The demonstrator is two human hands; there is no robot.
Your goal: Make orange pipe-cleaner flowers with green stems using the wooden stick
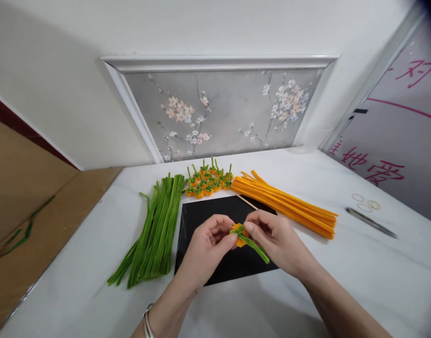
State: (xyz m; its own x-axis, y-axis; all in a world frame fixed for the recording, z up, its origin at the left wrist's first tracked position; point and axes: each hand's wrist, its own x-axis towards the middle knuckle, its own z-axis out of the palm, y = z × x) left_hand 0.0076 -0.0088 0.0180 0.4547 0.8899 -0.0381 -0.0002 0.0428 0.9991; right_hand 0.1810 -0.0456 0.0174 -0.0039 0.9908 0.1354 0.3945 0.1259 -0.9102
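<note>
Orange-and-green fuzzy pipe-cleaner piece [239, 234], lower centre of frame: pinched between left hand [215, 239] at its left edge and right hand [272, 234] at its upper right. Both fingertips closed narrow on it. Loose green stem [256, 249] slants down-right, long axis passing under right fingers, nearer right hand.

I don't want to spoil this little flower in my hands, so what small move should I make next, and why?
I'd probably keep the flower pinched in your left hand and ease its green stem upright with your right hand. It slants down to the right, while several stems on the grouped flowers beyond the black mat stand up.
</note>
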